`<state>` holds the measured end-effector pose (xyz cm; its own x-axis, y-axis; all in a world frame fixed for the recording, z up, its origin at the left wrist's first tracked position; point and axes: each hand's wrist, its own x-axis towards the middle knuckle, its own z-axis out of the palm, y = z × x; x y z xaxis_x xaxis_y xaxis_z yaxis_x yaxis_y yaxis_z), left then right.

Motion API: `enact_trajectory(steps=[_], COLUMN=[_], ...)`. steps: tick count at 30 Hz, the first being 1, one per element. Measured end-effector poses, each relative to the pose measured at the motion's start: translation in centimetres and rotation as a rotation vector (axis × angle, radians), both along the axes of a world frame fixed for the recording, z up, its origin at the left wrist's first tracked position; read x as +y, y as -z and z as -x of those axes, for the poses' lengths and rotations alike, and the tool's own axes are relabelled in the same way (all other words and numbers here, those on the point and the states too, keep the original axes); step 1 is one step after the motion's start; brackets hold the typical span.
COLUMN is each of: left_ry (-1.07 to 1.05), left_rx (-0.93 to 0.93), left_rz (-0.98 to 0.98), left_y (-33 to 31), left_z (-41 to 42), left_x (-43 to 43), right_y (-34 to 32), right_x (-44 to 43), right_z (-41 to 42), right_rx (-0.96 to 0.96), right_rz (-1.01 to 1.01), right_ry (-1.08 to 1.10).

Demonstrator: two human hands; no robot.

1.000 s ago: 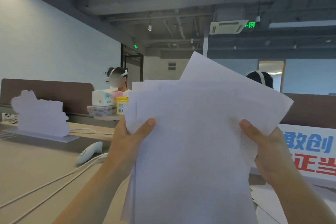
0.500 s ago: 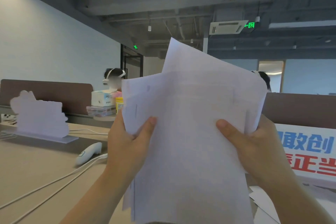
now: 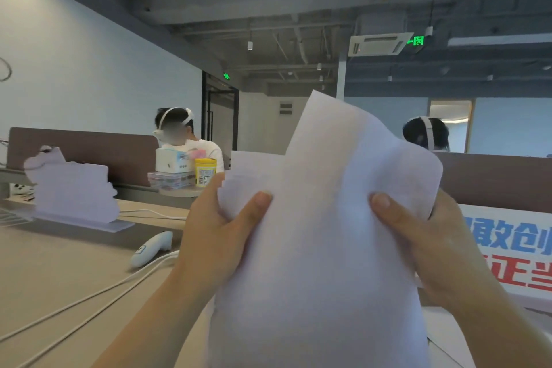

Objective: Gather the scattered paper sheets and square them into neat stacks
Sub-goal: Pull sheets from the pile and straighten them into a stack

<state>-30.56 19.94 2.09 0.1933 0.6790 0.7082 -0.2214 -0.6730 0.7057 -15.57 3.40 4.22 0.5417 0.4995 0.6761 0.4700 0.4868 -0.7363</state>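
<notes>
Between closer hands (image 3: 322, 236), paper sheets (image 3: 322, 263) now bow.

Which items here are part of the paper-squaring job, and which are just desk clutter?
Job:
- paper bundle, uneven at top
- left hand and right hand, both gripping it
- loose sheets on the desk, lower right

Lying about:
- white controller
- cables
- yellow jar
- tissue box
- banner

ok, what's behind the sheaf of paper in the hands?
Past the paper sheaf, a brown desk partition and a banner with blue and red characters show to its right. Both hands' fingers, apart from the thumbs, and the desk directly behind it are covered.
</notes>
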Motion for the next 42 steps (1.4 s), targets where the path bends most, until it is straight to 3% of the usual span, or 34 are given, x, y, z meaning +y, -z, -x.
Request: enact_trajectory(steps=[4,9,12,14,16,17,19,21,26,30,32,36,40,42], left_ry=[-0.233,-0.269,-0.252,-0.089,0.354,0.523,0.62,0.5,-0.141,-0.238,-0.157,0.295,0.357,0.366], left_rx=[-0.04,-0.109,-0.112,-0.132,-0.176,-0.154,0.023,0.165,0.208,0.194,0.158,-0.049,-0.135,-0.138], left_rz=[0.04,-0.011,0.019,0.078,0.203,0.26,0.252,0.161,-0.126,-0.267,-0.19,0.046,0.034,0.023], left_y=[0.0,0.1,-0.3,-0.5,-0.2,0.6,2.4,3.7,2.5,2.2,2.6,3.1,2.3,2.0], left_z=[0.3,-0.4,-0.5,0.0,0.9,1.3,1.6,1.0,0.3,-0.1,-0.3,-0.1,-0.3,-0.6], left_x=[0.7,0.3,0.6,1.1,2.2,2.8,3.5,3.1,1.3,-0.4,-0.4,0.5,0.3,-0.1], right_y=[0.2,1.4,3.3,3.7,3.5,3.3,2.8,2.5,1.1,0.7,1.1,1.5,1.3,1.4], right_x=[0.1,0.3,1.3,1.8,1.7,1.6,1.3,1.2,0.9,0.8,1.2,1.3,0.8,0.9], right_z=[-1.5,-2.9,-4.0,-4.3,-4.4,-4.3,-4.0,-3.6,-1.3,0.4,0.5,-0.8,-1.7,-1.9], right_rx=[0.007,0.134,0.165,0.178,0.192,0.19,0.176,0.15,-0.049,-0.175,-0.149,0.065,0.175,0.162], right_rz=[-0.027,0.155,0.314,0.275,0.214,0.191,0.16,0.145,0.172,0.18,0.161,0.051,-0.125,-0.1], right_ry=[0.177,-0.227,-0.224,-0.107,-0.053,-0.037,0.01,0.122,0.44,0.519,0.491,0.274,0.164,0.177])
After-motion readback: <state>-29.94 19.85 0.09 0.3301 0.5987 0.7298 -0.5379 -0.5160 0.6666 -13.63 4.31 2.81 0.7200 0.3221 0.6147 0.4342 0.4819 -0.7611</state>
